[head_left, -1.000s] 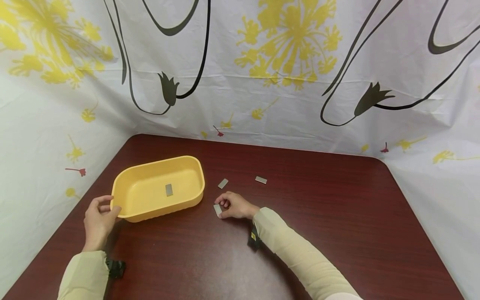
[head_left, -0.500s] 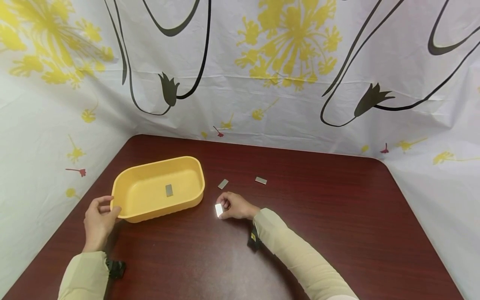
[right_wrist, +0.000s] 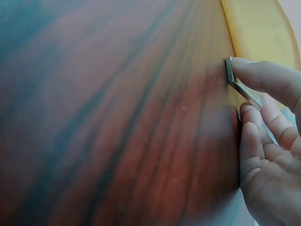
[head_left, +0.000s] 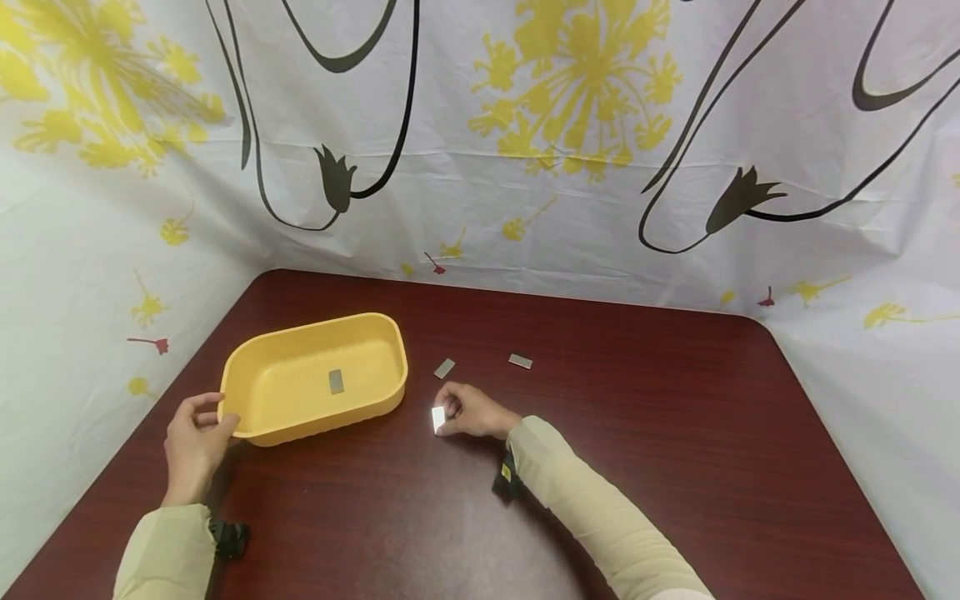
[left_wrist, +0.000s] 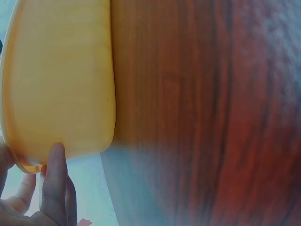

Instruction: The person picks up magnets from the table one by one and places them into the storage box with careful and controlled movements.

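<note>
Metal is probably the material of the small, flat, rectangular silver-grey plate (head_left: 438,420), judging by its bright shine in the head view. The right hand (head_left: 474,412) pinches it between thumb and fingers, near the yellow rectangular plastic tub (head_left: 292,385); whether it touches the dark red-brown wood-grain counter (head_left: 637,433), one cannot tell. One similar plate (head_left: 445,368) lies just beyond this hand, another plate (head_left: 521,362) more to the right, and a third plate (head_left: 336,382) inside the tub. The left hand (head_left: 197,442) grips the tub at its left end.

In the left wrist view, a finger rests along the tub's outer wall. This wall looks thin, so the tub is likely light and easily pushed; its rim gives a good hold.

In the right wrist view, the plate stands tilted, its thin edge visible. It should be stiff and not fragile, but its smooth face may slip, so opposite edges seem the surest place to take it.
</note>
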The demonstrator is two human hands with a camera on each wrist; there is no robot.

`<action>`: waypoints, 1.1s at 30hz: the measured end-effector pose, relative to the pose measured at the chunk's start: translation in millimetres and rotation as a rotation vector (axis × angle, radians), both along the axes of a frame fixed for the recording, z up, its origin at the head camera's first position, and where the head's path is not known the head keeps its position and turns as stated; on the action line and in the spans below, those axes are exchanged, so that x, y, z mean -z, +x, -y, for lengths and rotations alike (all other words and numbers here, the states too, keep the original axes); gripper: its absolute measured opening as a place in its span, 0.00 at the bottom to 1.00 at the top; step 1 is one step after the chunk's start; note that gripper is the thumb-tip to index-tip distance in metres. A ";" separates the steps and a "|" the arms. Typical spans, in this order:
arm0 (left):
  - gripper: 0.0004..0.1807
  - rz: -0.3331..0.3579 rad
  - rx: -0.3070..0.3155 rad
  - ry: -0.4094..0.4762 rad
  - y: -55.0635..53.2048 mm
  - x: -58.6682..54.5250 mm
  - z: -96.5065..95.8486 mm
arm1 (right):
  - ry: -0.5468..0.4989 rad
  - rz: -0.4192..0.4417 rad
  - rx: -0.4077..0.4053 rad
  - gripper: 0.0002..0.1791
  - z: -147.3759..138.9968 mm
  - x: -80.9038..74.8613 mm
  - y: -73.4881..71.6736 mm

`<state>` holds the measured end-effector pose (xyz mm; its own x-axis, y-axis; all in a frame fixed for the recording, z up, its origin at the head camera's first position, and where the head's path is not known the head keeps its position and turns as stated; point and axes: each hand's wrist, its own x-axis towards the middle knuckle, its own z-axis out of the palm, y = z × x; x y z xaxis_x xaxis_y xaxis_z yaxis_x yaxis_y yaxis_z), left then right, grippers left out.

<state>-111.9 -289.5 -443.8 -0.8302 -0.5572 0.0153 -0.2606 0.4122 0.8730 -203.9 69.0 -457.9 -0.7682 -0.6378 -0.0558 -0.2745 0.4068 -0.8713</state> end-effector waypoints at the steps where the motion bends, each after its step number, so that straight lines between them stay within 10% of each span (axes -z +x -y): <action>1: 0.18 0.001 -0.008 0.003 0.9 -3.3 -2.5 | -0.006 0.012 0.004 0.18 0.0 0.2 -0.1; 33: 0.21 0.056 -0.008 -0.008 4.4 -18.1 -13.3 | -0.074 0.105 0.033 0.11 -3.0 1.6 1.0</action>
<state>-107.6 -276.2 -425.7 -0.8256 -0.5637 -0.0265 -0.3118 0.4165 0.8540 -203.0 72.0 -459.6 -0.7811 -0.6178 -0.0908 -0.1679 0.3478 -0.9224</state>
